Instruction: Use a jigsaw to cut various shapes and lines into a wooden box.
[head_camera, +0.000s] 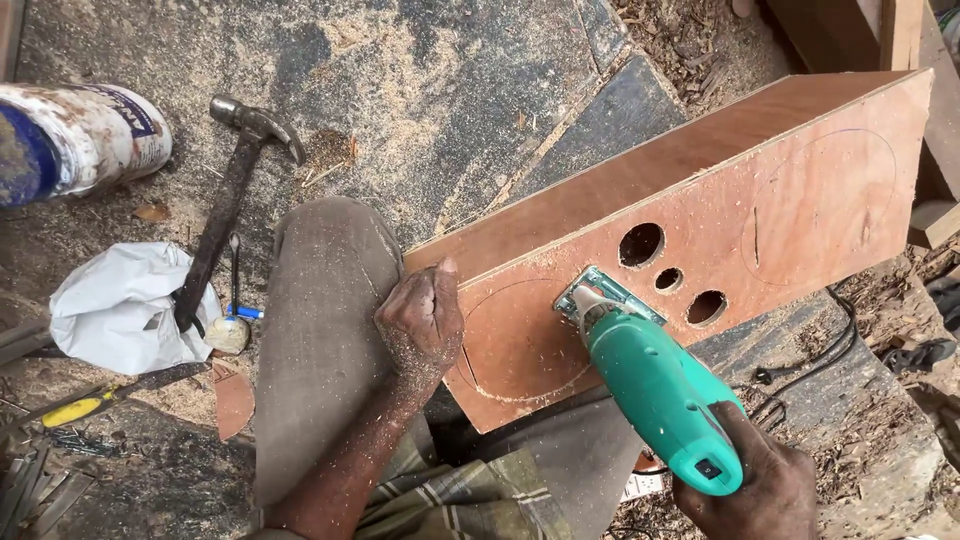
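My right hand (745, 480) is clamped around the rear handle of the green jigsaw (650, 375), whose metal shoe sits flat on the plywood box (790, 210) just ahead of it. My left hand (420, 320) is curled shut, pressing the box's near corner beside the pencilled circle (520, 345). Beyond the saw lie three drilled holes (668, 279); far left of my left hand rests a hammer (228, 200).

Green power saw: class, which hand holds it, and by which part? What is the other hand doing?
The right hand holds the green power saw by its rear handle. The left hand presses on the plywood box edge.
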